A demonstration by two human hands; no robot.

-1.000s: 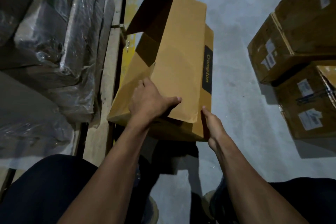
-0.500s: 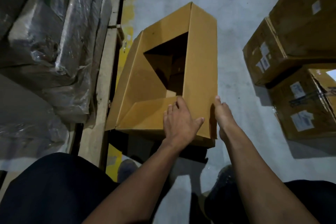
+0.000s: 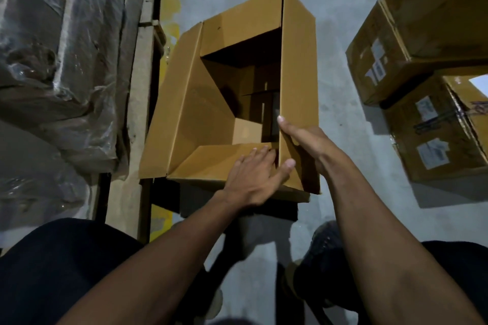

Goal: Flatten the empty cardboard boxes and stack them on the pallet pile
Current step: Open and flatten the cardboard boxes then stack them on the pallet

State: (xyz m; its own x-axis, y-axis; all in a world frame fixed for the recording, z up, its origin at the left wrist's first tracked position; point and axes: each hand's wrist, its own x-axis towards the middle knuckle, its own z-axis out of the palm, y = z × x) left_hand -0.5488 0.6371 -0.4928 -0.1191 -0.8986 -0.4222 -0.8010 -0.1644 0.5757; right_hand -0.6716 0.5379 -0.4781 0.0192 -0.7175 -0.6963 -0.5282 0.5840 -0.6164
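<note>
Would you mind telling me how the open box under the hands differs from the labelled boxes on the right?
The open box has its flaps spread and its dark inside showing; the labelled boxes are closed. It shows no labels; they carry white ones. Both hands touch it, none touch them. All are brown cardboard on the grey floor.

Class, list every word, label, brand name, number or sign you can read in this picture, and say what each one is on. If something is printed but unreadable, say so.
No text can be read.
Open cardboard box under both hands: no print shows on the faces in view.
White labels on the upper stacked box at right: printed, too blurred to read.
White labels on the lower stacked box at right: too small and blurred to read.
Plastic-wrapped goods at left: no legible print.
</note>
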